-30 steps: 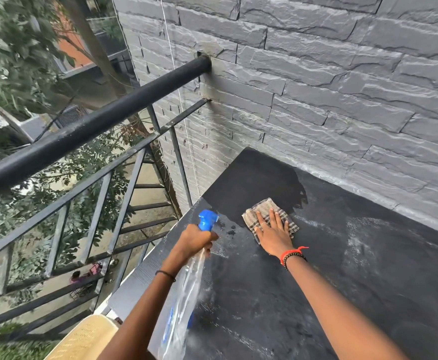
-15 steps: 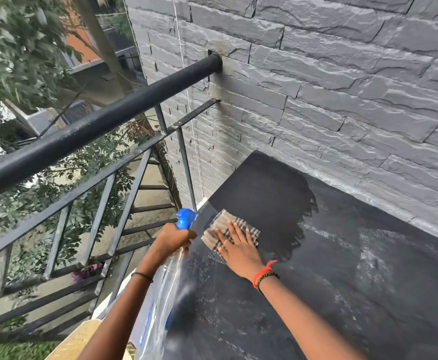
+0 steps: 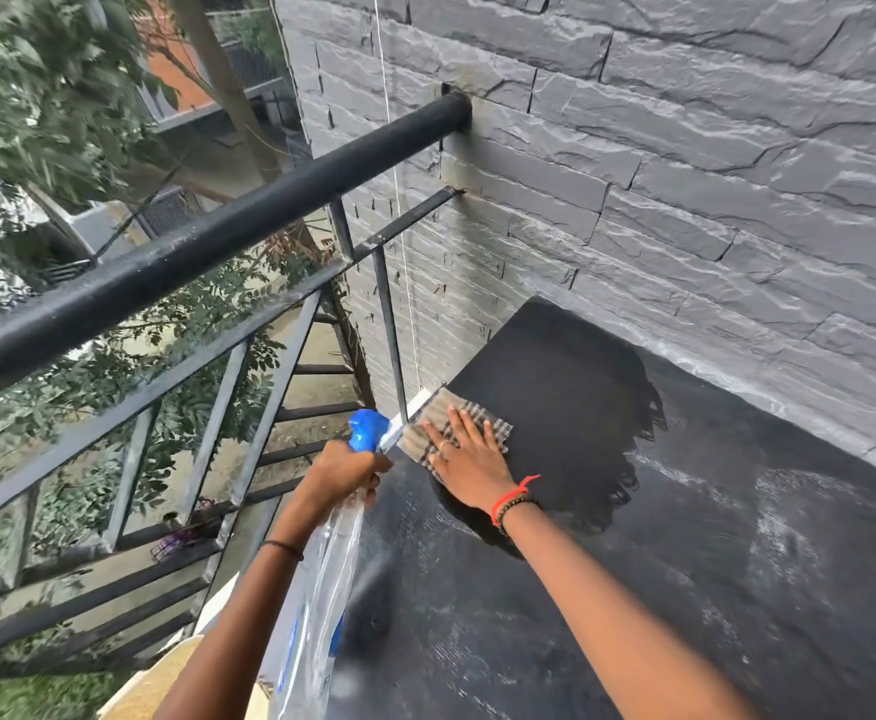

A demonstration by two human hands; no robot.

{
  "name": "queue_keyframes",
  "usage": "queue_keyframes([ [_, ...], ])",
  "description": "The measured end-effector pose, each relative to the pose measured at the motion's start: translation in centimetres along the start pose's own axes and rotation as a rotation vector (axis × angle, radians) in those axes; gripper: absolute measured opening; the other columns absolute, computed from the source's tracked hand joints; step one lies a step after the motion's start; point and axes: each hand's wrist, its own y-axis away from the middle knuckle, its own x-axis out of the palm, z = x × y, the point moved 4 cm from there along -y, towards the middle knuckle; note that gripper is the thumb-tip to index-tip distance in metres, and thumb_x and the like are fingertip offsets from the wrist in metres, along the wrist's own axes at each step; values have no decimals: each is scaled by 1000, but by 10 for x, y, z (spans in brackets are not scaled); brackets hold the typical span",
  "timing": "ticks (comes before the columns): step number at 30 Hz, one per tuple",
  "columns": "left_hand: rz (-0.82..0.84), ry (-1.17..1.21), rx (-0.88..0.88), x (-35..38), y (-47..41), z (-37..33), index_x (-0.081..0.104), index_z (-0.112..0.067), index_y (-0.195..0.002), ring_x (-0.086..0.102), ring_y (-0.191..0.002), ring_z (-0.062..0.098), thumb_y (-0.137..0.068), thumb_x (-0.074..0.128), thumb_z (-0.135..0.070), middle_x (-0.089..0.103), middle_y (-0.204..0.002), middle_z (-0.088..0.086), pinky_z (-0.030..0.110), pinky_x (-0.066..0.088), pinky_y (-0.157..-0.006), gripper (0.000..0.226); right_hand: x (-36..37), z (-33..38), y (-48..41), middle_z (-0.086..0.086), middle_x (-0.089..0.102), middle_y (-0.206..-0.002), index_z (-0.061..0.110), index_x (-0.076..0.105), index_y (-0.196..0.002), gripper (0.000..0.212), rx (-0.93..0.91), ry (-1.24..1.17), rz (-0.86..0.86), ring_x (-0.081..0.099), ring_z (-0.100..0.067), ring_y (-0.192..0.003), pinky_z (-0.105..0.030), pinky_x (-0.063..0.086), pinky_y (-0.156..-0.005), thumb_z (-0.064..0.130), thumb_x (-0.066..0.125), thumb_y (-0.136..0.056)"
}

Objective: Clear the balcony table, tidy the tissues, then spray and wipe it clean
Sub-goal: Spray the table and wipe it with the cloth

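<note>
Under your right grip (image 3: 469, 462) the cloth (image 3: 498, 431) is checked beige and grey. Your left grip (image 3: 342, 472) has a clear spray bottle (image 3: 321, 589) with a blue head. The tabletop (image 3: 685, 563) is black, streaked pale right of that grip.

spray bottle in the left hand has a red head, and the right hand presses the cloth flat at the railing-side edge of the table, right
Not quite. The head view shows the spray bottle in the left hand has a blue head, not red. The rest holds: the right hand presses the cloth flat at the railing-side edge of the table.
</note>
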Motion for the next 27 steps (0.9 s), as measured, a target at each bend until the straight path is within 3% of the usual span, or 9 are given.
queue_keyframes([
  [3, -14, -43, 22, -7, 1, -8, 60, -5, -59, 50, -45, 19, -68, 67, -15, 57, -48, 5, 27, 39, -51, 15, 13, 21, 13, -6, -13, -158, 34, -1, -150, 56, -111, 50, 2, -12, -24, -146, -48, -9, -117, 44, 6, -96],
  [7, -12, -53, 37, -12, 2, -11, 59, -6, -54, 49, -46, 19, -52, 62, -23, 57, -47, 4, 28, 39, -52, 17, 17, 5, 50, 0, -21, -153, 35, -6, -149, 74, -209, 51, 10, -18, -18, -144, -41, -13, -116, 54, -14, -78],
  [9, -24, -48, 27, -13, 0, -11, 60, -5, -56, 51, -44, 20, -58, 64, -19, 58, -47, 5, 29, 41, -54, 15, 9, -16, 55, 2, -24, -152, 36, -8, -148, 67, -157, 41, -1, -20, -17, -143, -38, -14, -115, 60, -10, -85],
  [11, -26, -40, 21, -13, -2, -8, 60, -3, -60, 52, -41, 18, -69, 65, -12, 58, -47, 5, 27, 43, -51, 13, 2, -30, 43, 1, -23, -153, 36, -9, -148, 56, -79, 44, 12, -19, -19, -143, -38, -14, -115, 53, 2, -96],
  [16, -23, -47, 26, -16, -3, 0, 61, -1, -61, 51, -41, 19, -74, 64, -9, 57, -46, 9, 26, 42, -51, 15, -7, -8, -2, -5, -15, -158, 34, -3, -150, 53, 6, 12, 21, -14, -24, -145, -48, -5, -118, 41, 16, -102],
  [22, 14, -49, 47, -18, -4, -5, 62, -3, -59, 49, -49, 20, -55, 63, -24, 58, -50, 9, 28, 37, -53, 22, 9, 32, 15, -8, -11, -158, 34, -2, -150, 55, -102, 57, 9, -12, -25, -146, -47, -7, -117, 45, 7, -97],
  [27, 25, -69, 52, -9, -8, -10, 59, -7, -55, 51, -50, 21, -53, 62, -25, 58, -49, 7, 30, 40, -57, 18, 20, 1, 80, -1, -17, -156, 37, -6, -149, 65, -155, 27, -9, -18, -19, -144, -39, -14, -116, 52, -7, -86],
])
